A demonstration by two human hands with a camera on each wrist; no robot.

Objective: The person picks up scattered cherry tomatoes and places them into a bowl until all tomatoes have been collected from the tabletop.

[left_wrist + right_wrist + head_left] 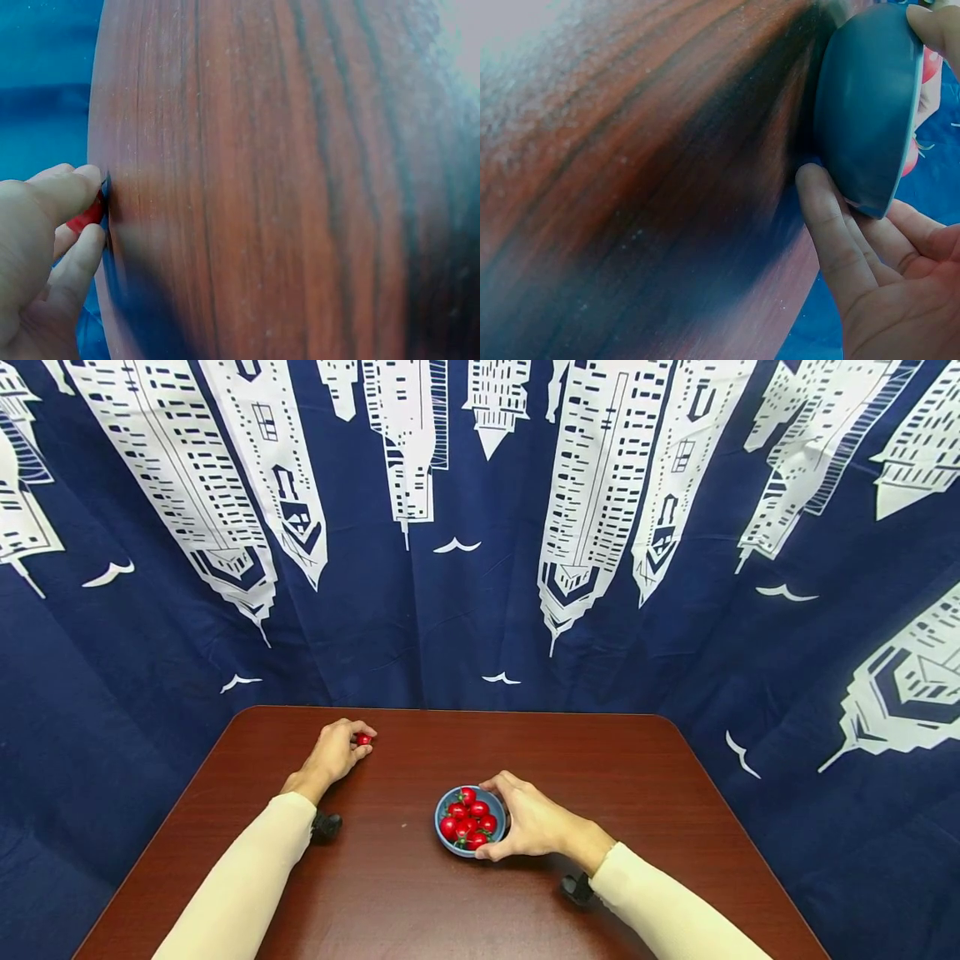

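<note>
Near the table's far left, my left hand (335, 753) pinches a small red cherry tomato (363, 739) between thumb and fingers. The left wrist view shows that tomato (88, 216) partly hidden by the fingertips, close over the tabletop. Around the right side of a small blue bowl (438, 828), my right hand (538, 820) holds on, thumb at the near rim and fingers at the far side. Several cherry tomatoes (467, 827) with green stems fill the bowl. From the right wrist, the bowl's smooth outer wall (866, 105) shows between thumb and fingers.
Both hands work over a dark red-brown wooden table (375, 902) with rounded far corners. Behind it hangs a navy cloth (450, 627) printed with white upside-down buildings and birds. Black wrist straps (326, 827) show below the sleeves.
</note>
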